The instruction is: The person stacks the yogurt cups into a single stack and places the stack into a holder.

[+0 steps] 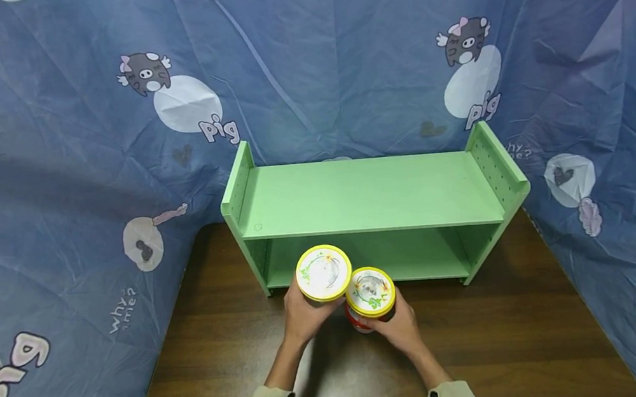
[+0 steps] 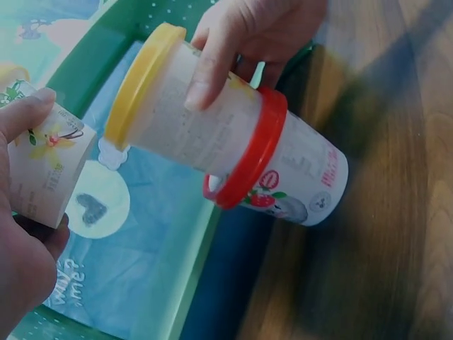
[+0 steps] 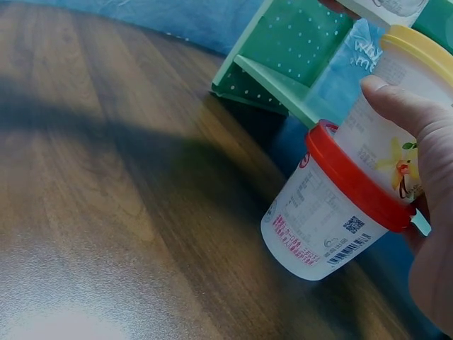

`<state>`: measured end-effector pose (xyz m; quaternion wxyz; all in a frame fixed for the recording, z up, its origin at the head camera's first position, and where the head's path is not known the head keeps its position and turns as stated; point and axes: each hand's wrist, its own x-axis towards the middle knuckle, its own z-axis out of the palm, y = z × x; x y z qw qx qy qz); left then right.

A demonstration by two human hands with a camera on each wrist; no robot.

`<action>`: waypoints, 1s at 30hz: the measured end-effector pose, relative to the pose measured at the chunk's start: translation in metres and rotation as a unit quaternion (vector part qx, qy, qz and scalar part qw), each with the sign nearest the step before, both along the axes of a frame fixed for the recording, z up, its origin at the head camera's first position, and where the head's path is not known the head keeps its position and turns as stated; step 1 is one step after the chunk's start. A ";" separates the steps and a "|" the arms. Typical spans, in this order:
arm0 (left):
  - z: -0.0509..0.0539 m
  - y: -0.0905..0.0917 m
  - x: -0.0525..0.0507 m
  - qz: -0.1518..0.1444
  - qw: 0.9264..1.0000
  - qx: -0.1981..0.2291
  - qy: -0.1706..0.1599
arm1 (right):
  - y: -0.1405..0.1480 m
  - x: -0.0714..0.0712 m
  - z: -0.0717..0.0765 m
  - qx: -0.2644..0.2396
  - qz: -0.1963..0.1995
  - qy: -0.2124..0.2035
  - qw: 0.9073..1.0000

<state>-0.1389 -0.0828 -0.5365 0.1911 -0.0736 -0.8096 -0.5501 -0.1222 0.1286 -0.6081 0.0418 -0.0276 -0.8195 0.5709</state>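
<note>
My left hand [image 1: 304,315] grips a white tub with a yellow lid [image 1: 324,273], held up in front of the green shelf [image 1: 366,194]. Vanilla flowers are printed on its side in the left wrist view. A second white tub with a yellow lid [image 1: 370,290] is in my right hand [image 1: 402,329], thumb on one side. Its base meets the red rim of a white tub with a strawberry print [image 3: 318,219] beneath it. I cannot tell whether that lower tub touches the table. The fingers behind the right-hand tub are partly hidden.
The shelf has an upper board, a lower board [image 1: 409,253] and raised perforated side panels [image 1: 489,163]. It stands at the back of a brown wooden table [image 1: 509,333]. Blue printed cloth [image 1: 334,63] hangs behind and along both sides.
</note>
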 end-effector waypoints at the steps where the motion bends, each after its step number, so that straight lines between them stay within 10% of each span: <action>1: 0.001 0.001 0.000 -0.001 1.000 0.003 -0.001 | 0.000 0.000 0.000 0.000 0.000 0.000 1.000; 30: 0.014 0.032 0.001 -0.065 0.998 0.000 0.009 | 0.001 0.000 0.000 -0.006 0.008 -0.003 1.000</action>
